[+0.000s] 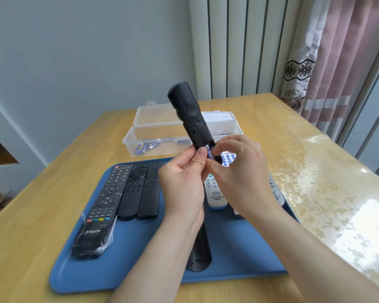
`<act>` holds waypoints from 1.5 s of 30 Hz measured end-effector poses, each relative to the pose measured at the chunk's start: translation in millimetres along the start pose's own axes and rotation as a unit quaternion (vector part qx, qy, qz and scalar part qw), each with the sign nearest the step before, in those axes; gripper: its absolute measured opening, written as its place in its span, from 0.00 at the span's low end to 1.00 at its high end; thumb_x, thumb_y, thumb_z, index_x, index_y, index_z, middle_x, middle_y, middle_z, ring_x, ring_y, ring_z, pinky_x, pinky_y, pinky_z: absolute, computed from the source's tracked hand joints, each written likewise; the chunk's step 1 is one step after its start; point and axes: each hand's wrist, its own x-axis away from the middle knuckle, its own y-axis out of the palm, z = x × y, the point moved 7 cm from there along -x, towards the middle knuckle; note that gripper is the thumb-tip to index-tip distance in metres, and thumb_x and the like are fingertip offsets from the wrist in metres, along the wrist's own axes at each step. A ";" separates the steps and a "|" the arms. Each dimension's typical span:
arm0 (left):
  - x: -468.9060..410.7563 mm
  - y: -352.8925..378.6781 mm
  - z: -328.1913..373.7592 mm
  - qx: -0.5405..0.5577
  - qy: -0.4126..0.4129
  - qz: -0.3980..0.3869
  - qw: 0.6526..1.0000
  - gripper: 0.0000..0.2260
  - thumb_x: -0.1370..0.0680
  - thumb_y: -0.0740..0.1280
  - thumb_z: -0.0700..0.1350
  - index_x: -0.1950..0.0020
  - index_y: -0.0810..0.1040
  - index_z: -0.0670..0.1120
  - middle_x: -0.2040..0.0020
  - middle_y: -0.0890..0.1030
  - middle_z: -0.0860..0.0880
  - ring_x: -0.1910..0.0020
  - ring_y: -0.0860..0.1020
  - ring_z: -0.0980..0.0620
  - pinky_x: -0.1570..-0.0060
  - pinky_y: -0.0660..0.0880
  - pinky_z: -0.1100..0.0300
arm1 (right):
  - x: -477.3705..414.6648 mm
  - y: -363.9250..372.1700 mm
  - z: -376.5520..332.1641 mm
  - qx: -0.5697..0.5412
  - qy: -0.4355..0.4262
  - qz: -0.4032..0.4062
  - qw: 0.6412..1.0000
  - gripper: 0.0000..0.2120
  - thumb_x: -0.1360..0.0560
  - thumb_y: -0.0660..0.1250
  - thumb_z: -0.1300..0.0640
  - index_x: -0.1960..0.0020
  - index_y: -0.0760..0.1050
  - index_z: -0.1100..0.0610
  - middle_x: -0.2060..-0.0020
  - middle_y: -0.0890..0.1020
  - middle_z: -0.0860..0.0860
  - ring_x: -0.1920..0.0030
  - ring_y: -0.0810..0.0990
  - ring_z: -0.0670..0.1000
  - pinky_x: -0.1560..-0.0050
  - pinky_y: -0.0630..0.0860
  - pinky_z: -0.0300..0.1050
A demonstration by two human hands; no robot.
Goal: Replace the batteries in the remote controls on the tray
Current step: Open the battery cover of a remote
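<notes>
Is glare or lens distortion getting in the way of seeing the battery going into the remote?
Head view: strong window glare washes out the table on the right, but not the work area. The battery and held black remote are evenly lit, slightly soft; fingers partly hide the battery. Wide-angle bending shows at the edges: wall, curtain.

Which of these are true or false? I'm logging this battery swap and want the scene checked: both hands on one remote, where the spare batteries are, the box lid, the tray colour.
1. Both the left hand and right hand are on the black remote. True.
2. Loose batteries lie in the clear box. True.
3. The box lid is closed. False: it stands open.
4. The tray is red. False: it is blue.
5. A battery sits at the remote's open compartment. True.
</notes>
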 end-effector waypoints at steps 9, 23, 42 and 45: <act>-0.2 0.0 -2.4 0.025 -0.017 0.011 0.999 0.09 0.21 0.64 0.36 0.45 0.82 0.37 0.53 0.83 0.41 0.56 0.79 0.48 0.51 0.81 0.58 | -3.2 -1.1 0.6 -0.021 0.004 -0.019 1.000 0.12 0.33 0.78 0.58 0.62 0.75 0.49 0.61 0.73 0.40 0.56 0.74 0.44 0.56 0.64 0.25; 0.4 -4.6 5.1 -0.007 -0.023 0.030 0.999 0.10 0.18 0.60 0.42 0.50 0.80 0.41 0.59 0.85 0.47 0.56 0.83 0.47 0.53 0.82 0.52 | -1.1 1.4 2.1 -0.296 0.082 -0.058 0.950 0.07 0.26 0.71 0.67 0.57 0.78 0.57 0.64 0.83 0.49 0.62 0.81 0.45 0.57 0.76 0.37; -31.0 -26.9 18.8 -0.037 -0.089 -0.083 0.992 0.17 0.20 0.62 0.34 0.32 0.74 0.43 0.58 0.85 0.46 0.63 0.82 0.52 0.69 0.78 0.64 | -113.2 13.3 50.4 -0.109 0.178 -0.086 0.974 0.09 0.20 0.63 0.62 0.46 0.81 0.60 0.68 0.79 0.48 0.71 0.73 0.46 0.72 0.71 0.33; -33.8 -29.4 18.8 -0.065 -0.074 -0.094 0.991 0.17 0.20 0.61 0.34 0.33 0.75 0.46 0.56 0.85 0.48 0.61 0.81 0.52 0.68 0.78 0.63 | -116.5 26.4 61.0 0.023 0.147 -0.126 0.981 0.17 0.19 0.60 0.61 0.33 0.75 0.53 0.57 0.80 0.49 0.64 0.78 0.51 0.56 0.81 0.48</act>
